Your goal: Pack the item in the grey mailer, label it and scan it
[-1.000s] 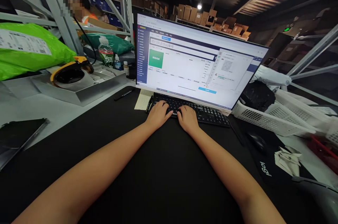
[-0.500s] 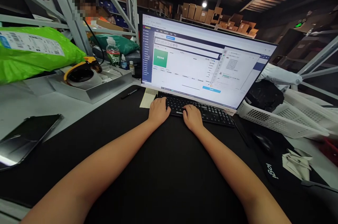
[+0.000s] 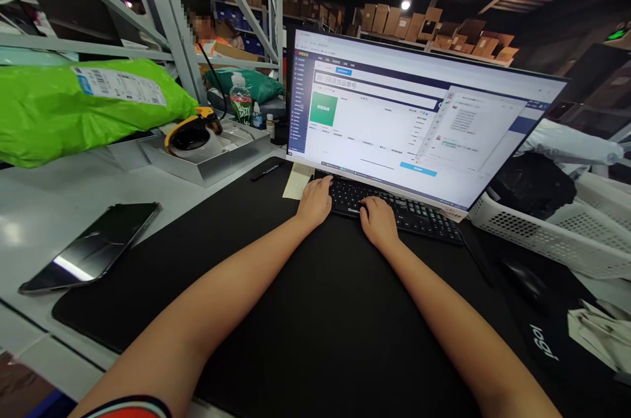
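Both of my hands rest on a black keyboard (image 3: 419, 217) below a large monitor (image 3: 379, 135). At the keyboard's left end lies my left hand (image 3: 315, 200), its fingers loosely stretched over the keys and holding nothing. Over the middle keys is my right hand (image 3: 379, 219), fingers bent a little and apart, also without anything in it. The screen shows a page with a green square, a blue button and a smaller window on the right. A yellow note (image 3: 298, 181) sticks out beside my left hand.
A phone (image 3: 93, 247) and a pen (image 3: 265, 172) lie left. Behind are a green parcel (image 3: 89, 109), a tape dispenser (image 3: 194, 135) in a grey tray and a bottle (image 3: 240, 99). Right are a mouse (image 3: 523, 281), papers (image 3: 599, 332) and a white basket (image 3: 537, 234). A person (image 3: 204, 33) is beyond the shelf frame.
My view has swung left, so the desk things appear further right. Both hands stay on the keyboard, with the left fingers shifted slightly.
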`<state>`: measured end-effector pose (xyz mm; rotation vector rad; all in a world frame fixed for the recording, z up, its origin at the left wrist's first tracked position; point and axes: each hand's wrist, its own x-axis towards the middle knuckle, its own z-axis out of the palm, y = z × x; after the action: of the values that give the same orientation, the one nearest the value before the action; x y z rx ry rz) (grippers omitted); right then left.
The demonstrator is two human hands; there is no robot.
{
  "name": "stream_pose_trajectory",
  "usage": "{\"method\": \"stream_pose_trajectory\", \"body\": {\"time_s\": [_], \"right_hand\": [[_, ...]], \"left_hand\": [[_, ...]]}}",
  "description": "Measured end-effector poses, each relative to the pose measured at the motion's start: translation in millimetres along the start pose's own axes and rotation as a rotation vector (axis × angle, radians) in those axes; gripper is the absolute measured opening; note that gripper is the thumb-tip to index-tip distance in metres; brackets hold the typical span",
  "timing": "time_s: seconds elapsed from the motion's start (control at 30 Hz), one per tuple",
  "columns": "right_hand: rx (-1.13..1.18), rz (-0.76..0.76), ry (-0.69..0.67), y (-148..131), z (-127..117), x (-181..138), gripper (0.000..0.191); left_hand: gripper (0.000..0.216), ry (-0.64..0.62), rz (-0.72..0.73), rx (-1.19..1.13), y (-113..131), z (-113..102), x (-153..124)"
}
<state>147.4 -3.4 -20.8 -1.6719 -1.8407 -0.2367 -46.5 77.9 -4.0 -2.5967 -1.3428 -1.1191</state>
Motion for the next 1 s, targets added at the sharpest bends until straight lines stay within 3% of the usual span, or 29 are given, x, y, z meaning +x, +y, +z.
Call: {"method": "stream_pose_trajectory", "body": {"time_s": [0.2,0.43,0.63,1.0], "right_hand": [[-0.008,0.01,0.001,-1.5,-0.5,-0.7,0.032],[0.007,0.036,0.009,-2.2,-2.7,-1.3,0.035],[0.009,0.045,0.022,-0.6,-2.8,-1.0,0.035],[-0.061,-0.024,-0.01,-3.8,-1.7,-1.0,0.037]], "left_hand": [[0.052,-0.024,0.035,0.112,4.3,2.3,8.3],[0.064,0.138,-0.003,-0.044,2.3,-13.4,1.5],[0.063,-0.011,0.148,-0.018,11.9,-12.3,0.9],[0.063,-0.01,0.152,-0.041,12.3,-5.5,-0.9]]}}
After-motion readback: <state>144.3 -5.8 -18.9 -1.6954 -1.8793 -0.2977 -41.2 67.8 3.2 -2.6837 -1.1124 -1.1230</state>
